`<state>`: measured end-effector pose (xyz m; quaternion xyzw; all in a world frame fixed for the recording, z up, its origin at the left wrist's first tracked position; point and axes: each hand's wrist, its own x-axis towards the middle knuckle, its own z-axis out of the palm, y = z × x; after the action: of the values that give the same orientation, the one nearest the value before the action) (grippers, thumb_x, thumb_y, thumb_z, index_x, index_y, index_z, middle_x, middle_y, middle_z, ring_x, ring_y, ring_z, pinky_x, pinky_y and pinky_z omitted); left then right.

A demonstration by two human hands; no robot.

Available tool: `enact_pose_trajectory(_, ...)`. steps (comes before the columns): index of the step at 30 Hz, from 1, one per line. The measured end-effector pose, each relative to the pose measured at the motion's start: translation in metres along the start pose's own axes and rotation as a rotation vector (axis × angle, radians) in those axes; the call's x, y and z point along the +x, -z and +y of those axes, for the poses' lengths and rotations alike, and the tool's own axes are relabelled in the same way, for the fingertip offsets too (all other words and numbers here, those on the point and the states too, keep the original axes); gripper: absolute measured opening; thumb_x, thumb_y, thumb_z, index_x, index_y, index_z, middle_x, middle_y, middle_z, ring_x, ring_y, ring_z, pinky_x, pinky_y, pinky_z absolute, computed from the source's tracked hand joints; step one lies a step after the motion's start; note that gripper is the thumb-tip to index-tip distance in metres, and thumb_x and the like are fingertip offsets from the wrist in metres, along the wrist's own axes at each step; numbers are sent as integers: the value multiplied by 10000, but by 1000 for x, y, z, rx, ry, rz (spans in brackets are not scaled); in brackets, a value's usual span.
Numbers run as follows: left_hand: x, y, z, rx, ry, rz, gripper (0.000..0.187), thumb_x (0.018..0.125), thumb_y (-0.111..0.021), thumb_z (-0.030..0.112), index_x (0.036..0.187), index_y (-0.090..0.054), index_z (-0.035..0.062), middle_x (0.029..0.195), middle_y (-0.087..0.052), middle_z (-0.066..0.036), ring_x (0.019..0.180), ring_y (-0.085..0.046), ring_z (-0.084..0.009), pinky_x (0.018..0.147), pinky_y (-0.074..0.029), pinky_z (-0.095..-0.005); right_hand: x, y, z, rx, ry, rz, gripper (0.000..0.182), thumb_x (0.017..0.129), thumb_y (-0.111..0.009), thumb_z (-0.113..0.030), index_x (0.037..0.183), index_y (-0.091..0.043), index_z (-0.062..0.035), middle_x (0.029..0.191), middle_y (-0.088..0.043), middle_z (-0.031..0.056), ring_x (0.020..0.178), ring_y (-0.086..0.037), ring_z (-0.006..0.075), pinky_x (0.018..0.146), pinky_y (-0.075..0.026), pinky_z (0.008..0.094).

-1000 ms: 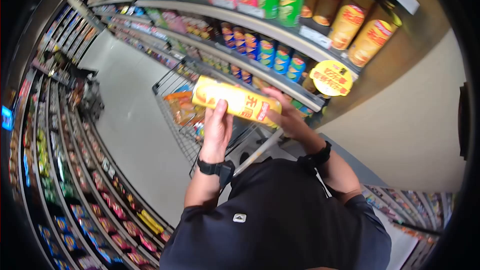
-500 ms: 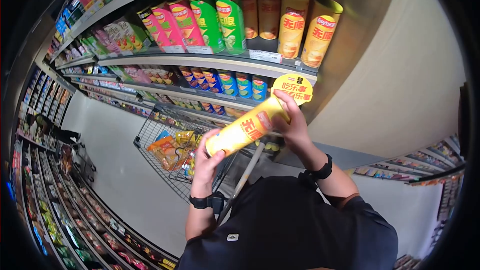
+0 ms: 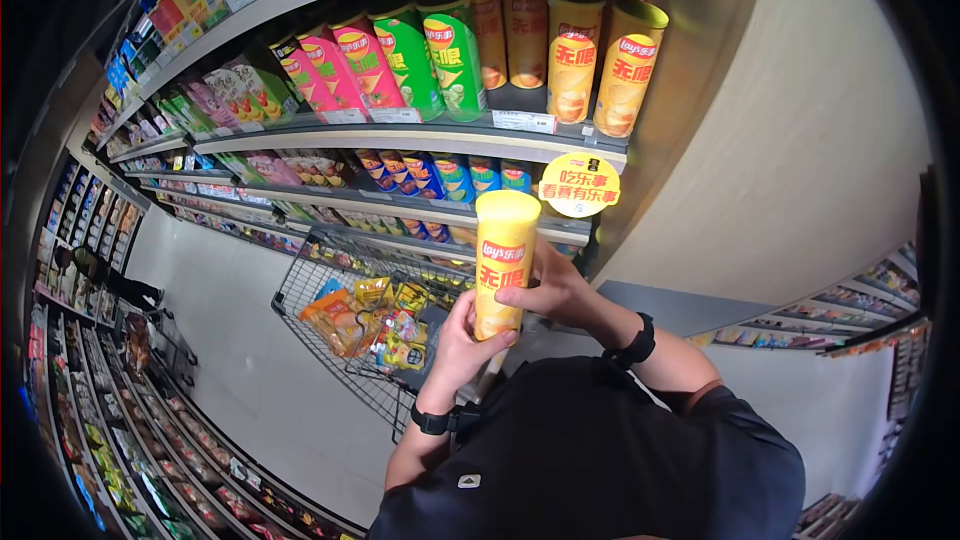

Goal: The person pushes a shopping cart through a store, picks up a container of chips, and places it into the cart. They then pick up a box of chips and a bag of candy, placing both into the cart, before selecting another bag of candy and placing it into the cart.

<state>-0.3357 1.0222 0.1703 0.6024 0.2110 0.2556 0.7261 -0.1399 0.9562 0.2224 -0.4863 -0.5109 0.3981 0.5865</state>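
A yellow chip canister (image 3: 503,265) with a red Lay's logo stands nearly upright between my two hands, in front of my chest. My left hand (image 3: 465,345) is wrapped round its lower end, thumb across the front. Higher up, my right hand (image 3: 550,285) grips its right side, with the thumb on the printed face and the other fingers hidden behind. Below and to the left is a wire shopping cart (image 3: 330,365) carrying an orange snack bag (image 3: 343,323) and several yellow packs (image 3: 405,345).
A shelf (image 3: 400,130) ahead bears pink, green and yellow canisters. From its edge hangs a round yellow sign (image 3: 580,185). A curved beige wall (image 3: 760,160) rises at the right. Snack shelves (image 3: 150,430) line the lower left; a person (image 3: 105,275) is near a cart farther down the aisle.
The canister has turned from slanted to nearly upright. My right hand has moved down from its upper end to its side, and my left hand has shifted right and down with the base.
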Motion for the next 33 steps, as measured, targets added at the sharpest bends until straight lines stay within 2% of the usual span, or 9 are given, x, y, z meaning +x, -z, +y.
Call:
enact_pose_trajectory(3,2,1,-4,65,-94,38,684,827,-858,65,1419,-518,27,1255,-656,-79,1136,-632,-146,937,-528,-303,0,3,-22,-248,25,-1,826,821,-862,-336,1451,-436,-12,1324,-632,144,1228,-597,208,1055,-472,377)
enact_pose_trajectory(5,5,4,-12,168,-192,236,710,837,-852,79,1457,-512,20,1264,-656,-98,1145,-636,-159,919,-539,-303,3,8,-39,-376,62,64,840,781,-903,-329,1427,-478,-2,1294,-664,157,1215,-630,231,1050,-484,374)
enact_pose_trajectory(7,7,12,-17,234,-192,268,691,856,-826,64,1468,-509,11,1254,-659,-106,1134,-641,-160,909,-544,-297,12,17,-64,-393,297,167,818,736,-937,-302,1378,-536,9,1256,-687,166,1163,-674,269,1019,-515,382)
enact_pose_trajectory(8,7,15,-19,199,-163,270,672,865,-812,50,1464,-511,10,1246,-662,-100,1120,-642,-148,903,-542,-288,22,29,-69,-720,623,203,787,707,-957,-280,1329,-576,14,1244,-692,182,1125,-699,299,975,-549,393)
enact_pose_trajectory(9,6,18,-22,163,-134,271,653,874,-798,36,1461,-513,8,1237,-665,-95,1106,-644,-136,898,-541,-278,25,26,-89,-694,371,373,775,713,-949,-265,1326,-566,13,1228,-692,185,1094,-712,311,943,-568,407)
enact_pose_trajectory(13,-2,31,-48,114,-75,234,547,924,-762,39,1424,-544,8,1127,-705,-58,1020,-663,-106,857,-530,-239,73,44,-118,-727,497,621,805,704,-940,-233,1349,-522,3,1231,-660,193,1139,-675,345,975,-543,434)
enact_pose_trajectory(21,-19,49,-72,89,-20,257,391,952,-749,68,1319,-632,6,1061,-718,-28,957,-658,-77,846,-519,-227,141,58,-119,-861,720,668,795,714,-903,-124,1394,-498,-56,1298,-595,168,1229,-599,377,1005,-518,449)
enact_pose_trajectory(29,-22,63,-76,58,-32,294,344,970,-725,65,1297,-642,-2,1009,-721,-4,916,-654,-61,834,-514,-218,173,70,-94,-891,577,731,823,727,-894,-133,1424,-473,-15,1344,-588,202,1265,-584,393,1055,-502,447)
enact_pose_trajectory(33,-24,65,-80,78,-23,298,328,972,-721,67,1281,-646,-12,994,-723,-4,892,-651,-54,820,-511,-213,176,73,-91,-865,477,744,784,753,-889,-160,1393,-469,11,1264,-634,253,1230,-607,413,1035,-505,465)
